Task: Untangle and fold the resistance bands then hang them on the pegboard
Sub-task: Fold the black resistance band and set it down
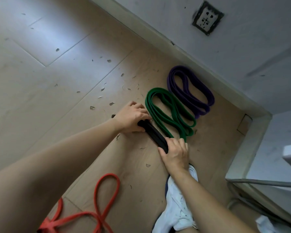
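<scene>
Left hand [131, 116]: fingers [141, 112] curled over the far-left end of the black band [155, 134], thumb tucked beneath, gripping it. Right hand [175, 154]: fingers bent round the near-right end of the same band, thumb laid along its edge. Black band folded into a short, flat bundle, held straight between the two hands, low at the wooden floor [65, 81]; whether it rests on the boards cannot be told.

Green band [160, 119] just right of the black one, folded into a long flattened coil, lying flat on the floor. Its near end sits close to the right hand.

Purple band [207, 96] farther right and far, folded the same way, beside the baseboard [191, 55]. Its near end comes right up to the green coil.

Red band [108, 175] near left, in loose loops crossing one another, not folded.

White shoe [176, 207] under the right forearm. Small dark flecks scattered over the boards. Wall socket [207, 17] on the far wall. Grey cable [262, 183] at the right edge.
</scene>
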{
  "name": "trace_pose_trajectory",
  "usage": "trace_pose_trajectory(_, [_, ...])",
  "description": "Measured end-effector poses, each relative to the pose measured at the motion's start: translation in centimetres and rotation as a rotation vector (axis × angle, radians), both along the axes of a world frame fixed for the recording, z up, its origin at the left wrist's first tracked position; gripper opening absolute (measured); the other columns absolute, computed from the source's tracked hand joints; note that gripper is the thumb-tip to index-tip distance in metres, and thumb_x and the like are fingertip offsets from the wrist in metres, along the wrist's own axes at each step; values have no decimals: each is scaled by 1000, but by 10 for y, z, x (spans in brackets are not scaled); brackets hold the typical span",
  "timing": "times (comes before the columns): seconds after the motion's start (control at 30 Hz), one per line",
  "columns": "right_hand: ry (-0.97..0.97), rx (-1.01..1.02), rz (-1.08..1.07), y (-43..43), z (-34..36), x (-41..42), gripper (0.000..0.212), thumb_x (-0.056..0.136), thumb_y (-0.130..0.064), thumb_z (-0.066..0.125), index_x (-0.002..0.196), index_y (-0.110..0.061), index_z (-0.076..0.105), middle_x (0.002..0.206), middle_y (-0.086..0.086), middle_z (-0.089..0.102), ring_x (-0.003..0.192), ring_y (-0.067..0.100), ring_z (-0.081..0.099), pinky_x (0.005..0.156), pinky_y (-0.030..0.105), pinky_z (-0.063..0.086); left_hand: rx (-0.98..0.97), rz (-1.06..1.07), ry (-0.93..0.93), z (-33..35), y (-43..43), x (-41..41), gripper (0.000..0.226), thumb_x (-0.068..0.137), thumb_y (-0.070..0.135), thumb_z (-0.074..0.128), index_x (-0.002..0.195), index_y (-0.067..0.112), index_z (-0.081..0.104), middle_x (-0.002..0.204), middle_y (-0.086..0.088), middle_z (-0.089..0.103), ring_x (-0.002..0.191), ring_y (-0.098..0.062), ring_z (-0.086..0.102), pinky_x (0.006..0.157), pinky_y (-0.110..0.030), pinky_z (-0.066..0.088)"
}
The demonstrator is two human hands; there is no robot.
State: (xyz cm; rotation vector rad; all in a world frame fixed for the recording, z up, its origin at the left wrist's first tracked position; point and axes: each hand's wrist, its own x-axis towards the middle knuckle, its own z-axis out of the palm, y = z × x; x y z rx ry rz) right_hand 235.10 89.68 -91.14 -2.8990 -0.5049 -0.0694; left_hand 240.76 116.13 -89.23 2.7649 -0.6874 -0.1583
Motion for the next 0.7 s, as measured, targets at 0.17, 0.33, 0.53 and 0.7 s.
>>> trace_pose_trajectory(0.17, [20, -12, -12, 4, 5, -10, 67, 63, -38, 94, 119, -9, 70, 105, 3, 71, 89, 30, 60, 76, 42, 51, 96, 29, -4, 3, 3, -11, 87, 66, 73, 70, 141, 31, 53, 143, 3, 57, 129, -26, 49, 105, -46, 35])
trace_pose_trajectory(0.33, [61, 13, 3, 2, 9, -20, 77, 61, -37, 95, 126, -8, 66, 125, 9, 66, 102, 32, 61, 84, 45, 54, 22, 211, 3, 13, 24, -59, 103, 61, 68, 78, 150, 34, 40, 157, 3, 44, 136, -24, 43, 107, -45, 34])
trace_pose_trajectory(0.53, [112, 60, 112, 17, 28, -33, 73, 60, -36, 94, 124, -11, 66, 118, 9, 62, 104, 32, 57, 85, 46, 48, -326, 546, -9, 21, 46, -125, 69, 72, 60, 78, 130, 24, 63, 129, 3, 66, 111, -23, 61, 89, -40, 52])
trace_pose_trajectory(0.7, [323, 111, 496, 56, 35, -61, 45, 71, -29, 87, 110, -13, 71, 102, 5, 65, 93, 30, 62, 81, 43, 56, -381, 649, 261, 37, 58, -202, 40, 77, 58, 63, 104, 29, 69, 98, 13, 68, 85, -8, 64, 76, -35, 56])
